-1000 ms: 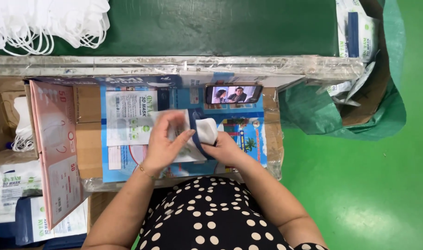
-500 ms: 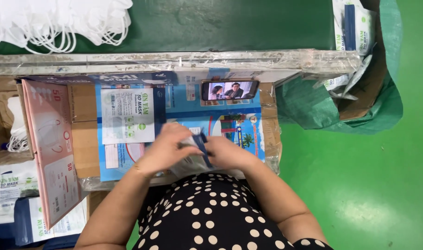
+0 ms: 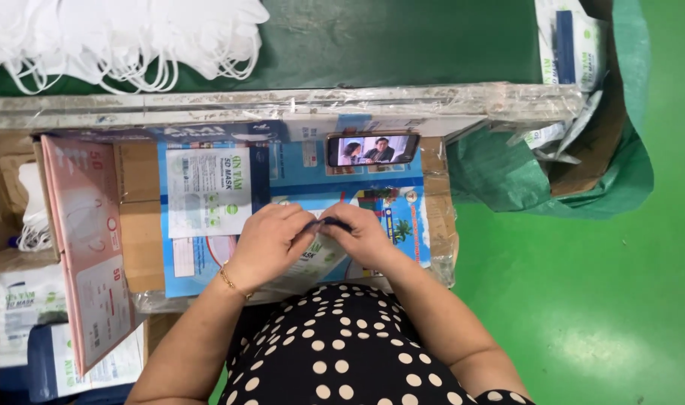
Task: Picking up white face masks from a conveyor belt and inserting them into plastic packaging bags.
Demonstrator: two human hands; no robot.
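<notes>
Pinching a small dark strip [image 3: 329,223] at frame centre, both hands meeting over a clear packet [image 3: 312,259] lying on the blue printed sheet [image 3: 391,199]; left hand [image 3: 271,244] curling its fingers together onto the strip's left end, right hand [image 3: 361,234] clamping thumb and fingers on its right end. Resting just above, a phone [image 3: 372,148] showing a video. Standing at left, a pink box [image 3: 83,247]. Heaping along the upper left, white masks [image 3: 117,34]
</notes>
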